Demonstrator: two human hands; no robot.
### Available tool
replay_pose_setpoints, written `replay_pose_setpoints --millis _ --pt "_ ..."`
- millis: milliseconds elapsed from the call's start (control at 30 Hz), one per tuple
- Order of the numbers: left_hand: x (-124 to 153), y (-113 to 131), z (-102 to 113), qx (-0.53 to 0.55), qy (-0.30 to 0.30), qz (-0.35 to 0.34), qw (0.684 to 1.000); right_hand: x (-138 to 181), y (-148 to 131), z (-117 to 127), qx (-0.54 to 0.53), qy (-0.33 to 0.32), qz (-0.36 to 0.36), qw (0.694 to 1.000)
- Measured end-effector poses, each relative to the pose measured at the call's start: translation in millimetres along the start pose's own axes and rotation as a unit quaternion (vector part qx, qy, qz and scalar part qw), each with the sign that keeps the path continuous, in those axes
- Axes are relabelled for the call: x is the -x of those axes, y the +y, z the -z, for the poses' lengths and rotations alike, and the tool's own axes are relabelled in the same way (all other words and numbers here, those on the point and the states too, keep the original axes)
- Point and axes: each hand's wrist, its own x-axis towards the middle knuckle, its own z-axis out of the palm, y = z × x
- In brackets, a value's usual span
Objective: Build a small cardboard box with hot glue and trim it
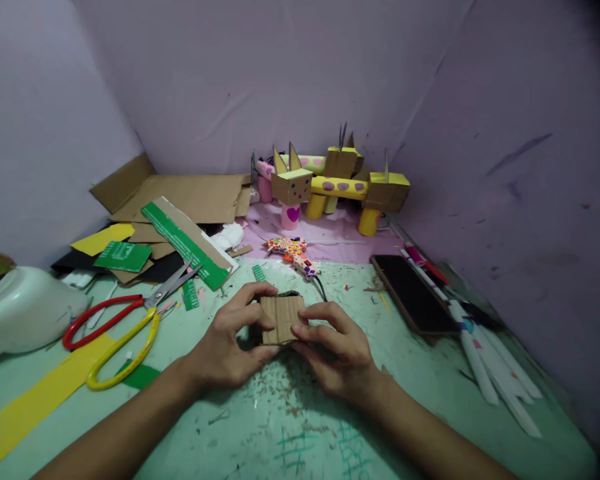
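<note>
A small brown cardboard box (283, 319) with a ribbed face is held just above the green table. My left hand (235, 333) grips its left side, fingers on the top and face, thumb at the lower edge. On the right side my right hand (337, 347) pinches it with fingertips and thumb. The back of the box is mostly hidden; a dark edge shows along its top. Beyond it lies a flower-patterned glue gun (290, 252) with a black cord. To the left of my left hand rest scissors (153, 303) with red and yellow handles, blades apart.
Cardboard animal figures (340, 187) stand at the back on pink cloth. Cardboard sheets (180, 197) and a green-printed strip (185, 240) pile up at left, near a white bowl-like object (35, 310) and yellow paper strip (40, 400). A phone (413, 293) and white sticks (495, 367) lie right.
</note>
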Motion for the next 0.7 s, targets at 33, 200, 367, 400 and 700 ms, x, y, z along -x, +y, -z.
replay_pose_setpoints --millis 33,200,367,400,700 --pt "0.2 -0.1 0.2 -0.002 -0.002 -0.003 1.000 0.0 -0.4 0.0 0.000 0.001 0.000 1.000" --pt "-1.0 2.1 0.8 -0.005 -0.008 -0.019 1.000 -0.7 -3.5 0.1 0.001 0.001 -0.016 1.000" --pt "-3.4 4.5 -1.9 -0.014 0.008 -0.016 1.000 -3.0 -6.6 -1.9 0.017 -0.006 -0.024 1.000" --pt "-3.6 4.7 -2.5 -0.016 0.011 -0.015 1.000 -3.5 -6.7 -2.6 0.020 -0.004 -0.021 1.000" --pt "-2.4 5.7 -2.8 -0.014 0.018 -0.021 1.000 -4.6 -2.8 -4.8 0.009 0.016 0.002 1.000"
